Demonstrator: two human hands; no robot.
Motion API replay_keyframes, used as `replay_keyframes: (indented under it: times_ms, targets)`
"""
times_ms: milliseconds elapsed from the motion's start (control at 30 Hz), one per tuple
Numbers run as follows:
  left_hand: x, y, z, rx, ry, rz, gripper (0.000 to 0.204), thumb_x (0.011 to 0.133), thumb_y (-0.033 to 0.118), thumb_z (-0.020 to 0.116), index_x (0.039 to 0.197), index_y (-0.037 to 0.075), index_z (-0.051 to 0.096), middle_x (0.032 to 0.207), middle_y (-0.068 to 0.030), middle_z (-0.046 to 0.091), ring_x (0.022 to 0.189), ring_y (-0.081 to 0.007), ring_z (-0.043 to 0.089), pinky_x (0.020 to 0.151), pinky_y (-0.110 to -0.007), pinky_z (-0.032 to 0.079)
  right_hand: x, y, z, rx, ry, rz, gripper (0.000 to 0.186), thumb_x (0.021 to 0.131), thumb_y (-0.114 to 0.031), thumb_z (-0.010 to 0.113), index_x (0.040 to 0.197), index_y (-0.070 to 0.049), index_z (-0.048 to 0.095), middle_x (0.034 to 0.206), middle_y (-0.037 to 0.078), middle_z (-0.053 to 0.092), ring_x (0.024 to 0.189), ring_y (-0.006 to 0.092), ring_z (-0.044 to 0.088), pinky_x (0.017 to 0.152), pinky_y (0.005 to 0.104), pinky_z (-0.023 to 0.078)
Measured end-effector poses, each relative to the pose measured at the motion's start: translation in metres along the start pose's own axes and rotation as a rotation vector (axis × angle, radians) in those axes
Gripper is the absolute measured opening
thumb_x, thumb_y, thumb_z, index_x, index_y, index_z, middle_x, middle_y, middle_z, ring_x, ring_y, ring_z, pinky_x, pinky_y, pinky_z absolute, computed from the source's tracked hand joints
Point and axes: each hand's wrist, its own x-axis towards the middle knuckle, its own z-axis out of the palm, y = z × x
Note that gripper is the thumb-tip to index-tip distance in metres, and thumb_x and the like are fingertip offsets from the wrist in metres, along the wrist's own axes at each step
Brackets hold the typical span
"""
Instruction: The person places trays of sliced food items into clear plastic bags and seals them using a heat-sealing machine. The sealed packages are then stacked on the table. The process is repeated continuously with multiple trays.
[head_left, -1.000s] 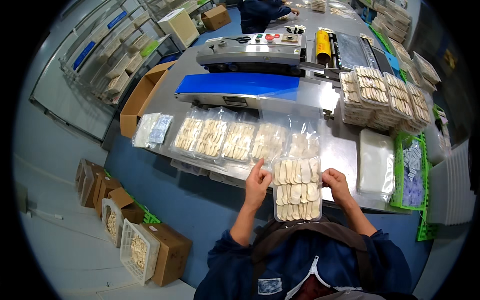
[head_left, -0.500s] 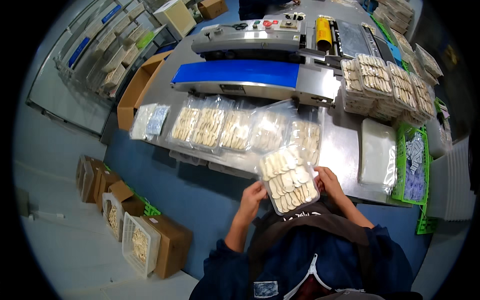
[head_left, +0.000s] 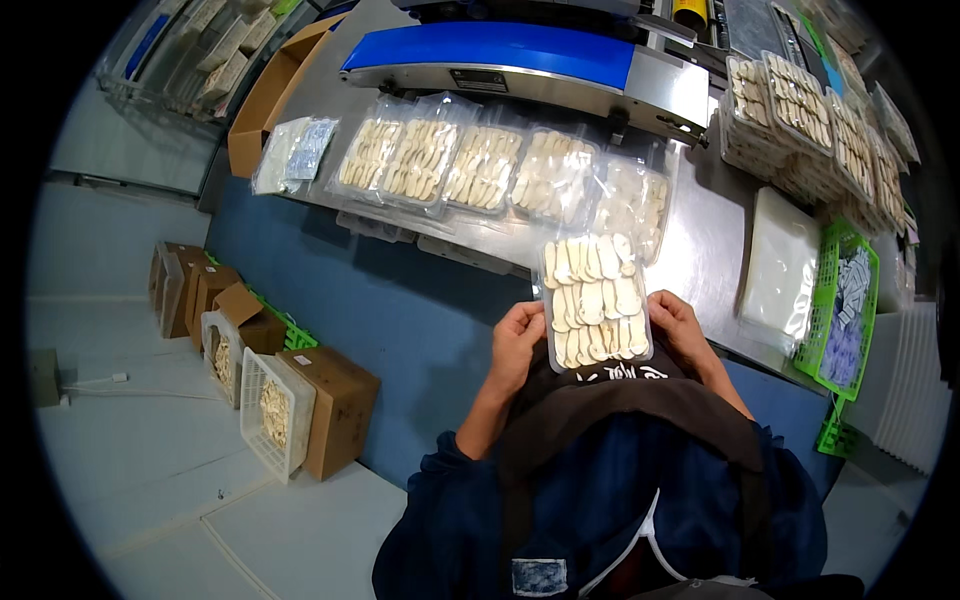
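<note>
Between my hands, close to my apron, is a clear plastic tray [head_left: 648,345] filled with three rows of pale, elongated, spoon-shaped slices. My left hand [head_left: 516,342] grips its left side, fingers curled at the edge. On the opposite side my right hand [head_left: 682,326] holds the right edge, with its fingertips partly behind the tray. Just beyond, a row of similar filled trays in clear bags lies along the table's near edge, among them a bagged tray [head_left: 483,170] in the middle. Another bagged tray [head_left: 632,208] lies nearest to the one I hold.
Behind the row stands a machine with a blue conveyor belt [head_left: 500,52]. Stacked filled trays [head_left: 797,95], flat clear bags [head_left: 780,265] and a green basket [head_left: 828,300] of small packets are at right. Cardboard boxes [head_left: 345,410] and a white crate [head_left: 262,410] stand on the floor at left.
The held tray has turned from a slant to nearly straight, still between both hands. The view has tipped down, so the table and machine sit higher in the picture.
</note>
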Motion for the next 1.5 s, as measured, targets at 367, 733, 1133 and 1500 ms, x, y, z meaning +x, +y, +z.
replay_keyframes:
  times_ms: [367,733,1133,1500]
  targets:
    - [0.080,-0.016,0.006,-0.170,-0.286,0.188,0.051,0.092,0.035,0.030,0.134,0.006,0.023,0.134,-0.0098,0.033,0.120,-0.0221,0.037,0.099,-0.035,0.033,0.072,-0.011,0.037,-0.426,-0.104,-0.335,0.017,0.084,-0.014,0.053,0.074,-0.001,0.052,0.068,0.000,0.053,0.064,0.0077,0.050,0.059,0.0231,0.044]
    - [0.104,-0.023,-0.029,0.265,0.209,0.612,0.033,0.086,0.024,0.046,0.109,0.002,0.049,0.105,-0.0096,0.055,0.091,-0.0175,0.055,0.079,-0.031,0.046,0.060,-0.019,0.052,-0.284,-0.123,-0.309,0.014,0.084,-0.010,0.052,0.075,0.000,0.051,0.074,0.004,0.055,0.069,0.0110,0.054,0.067,0.0250,0.047]
    - [0.042,0.022,-0.026,0.172,-0.250,0.110,0.034,0.082,0.012,0.049,0.109,-0.008,0.050,0.103,-0.0139,0.058,0.093,-0.0188,0.056,0.080,-0.028,0.045,0.029,-0.062,0.016,-0.459,-0.228,-0.447,0.007,0.080,-0.003,0.051,0.077,0.002,0.055,0.075,0.003,0.056,0.068,0.0075,0.049,0.065,0.0215,0.042]
    - [0.007,-0.014,-0.020,0.596,-0.060,0.040,0.028,0.092,0.023,0.040,0.095,-0.001,0.054,0.085,0.0020,0.054,0.078,-0.0054,0.043,0.071,-0.022,0.039,-0.013,-0.028,-0.013,-0.384,-0.237,-0.028,0.012,0.083,-0.012,0.055,0.077,-0.002,0.056,0.074,-0.005,0.052,0.069,0.0035,0.044,0.064,0.0193,0.038]
